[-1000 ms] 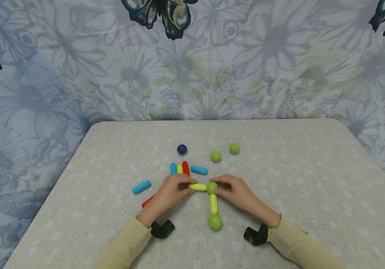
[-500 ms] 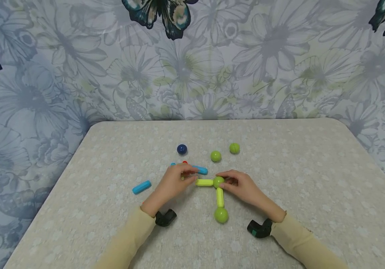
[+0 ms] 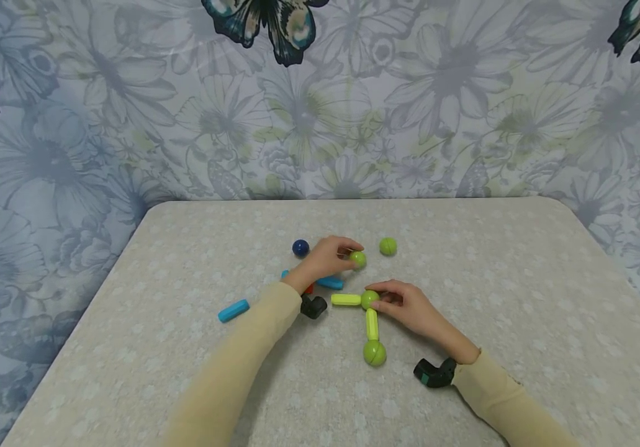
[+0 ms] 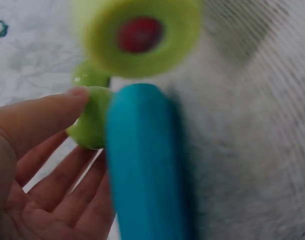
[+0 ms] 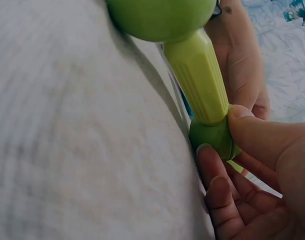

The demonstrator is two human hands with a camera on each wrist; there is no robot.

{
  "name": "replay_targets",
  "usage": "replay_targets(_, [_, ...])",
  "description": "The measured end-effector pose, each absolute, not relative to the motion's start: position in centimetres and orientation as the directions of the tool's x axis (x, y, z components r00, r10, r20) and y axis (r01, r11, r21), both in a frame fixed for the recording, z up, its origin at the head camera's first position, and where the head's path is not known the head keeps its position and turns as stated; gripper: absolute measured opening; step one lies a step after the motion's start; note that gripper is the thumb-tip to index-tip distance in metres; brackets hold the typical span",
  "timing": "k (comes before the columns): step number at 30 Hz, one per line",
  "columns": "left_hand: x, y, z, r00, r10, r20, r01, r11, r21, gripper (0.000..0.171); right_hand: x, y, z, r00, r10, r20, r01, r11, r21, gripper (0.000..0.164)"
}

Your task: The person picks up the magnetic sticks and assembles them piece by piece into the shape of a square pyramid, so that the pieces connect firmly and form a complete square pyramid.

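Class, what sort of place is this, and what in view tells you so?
Probably an indoor play corner, perhaps at home: a pale table before a flowered wall with butterflies, and bright balls and sticks on the table.

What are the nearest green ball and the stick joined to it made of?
Green ball: probably plastic or painted metal; smooth, softly shiny, with a thin seam line. Stick: likely hard plastic, satin yellow-green; its crisp ridged facets look moulded. Neither shows its inside.

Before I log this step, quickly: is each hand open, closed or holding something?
Left hand: holding a green ball.
Right hand: holding the L-shape's corner ball.
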State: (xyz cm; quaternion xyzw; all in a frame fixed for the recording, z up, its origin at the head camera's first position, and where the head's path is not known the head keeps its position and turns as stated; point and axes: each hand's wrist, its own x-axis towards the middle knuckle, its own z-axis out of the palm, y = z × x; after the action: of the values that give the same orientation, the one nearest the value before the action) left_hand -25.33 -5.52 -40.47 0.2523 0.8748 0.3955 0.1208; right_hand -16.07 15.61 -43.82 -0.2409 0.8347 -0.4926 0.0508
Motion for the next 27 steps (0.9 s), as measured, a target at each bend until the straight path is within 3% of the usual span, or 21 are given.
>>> replay_targets(9, [-24.5,-6.3,-40.1,-0.88,0.471,0.063,0.362,0.579,0.73,0.038,-16.1,15.5,-43.8,-0.881,-0.449,0.148,-0.343,0.392,-0.853,0.032])
replay_targets(16, [-20.0,-9.7,-39.2,-0.89,0.441,0.114,0.34,0.476,0.811,0.041,-16.2,15.6,-44.0,-0.877,-0.456,0.154,-0.359,0.406,-0.841,0.032])
replay_targets(22, [-15.7,-11.8,-40.1,-0.917,0.387,0.096,0.287,0.472,0.834,0.035,-16.3,15.7,-43.7,-0.874,-0.472,0.118,-0.337,0.411,-0.847,0.031])
replay_targets(27, [-14.1,-11.8,-40.9,-0.927,0.368,0.079,0.257,0.466,0.847,0.035,-16.4,16.0,-43.7,-0.871,-0.482,0.092,-0.312,0.398,-0.863,0.032])
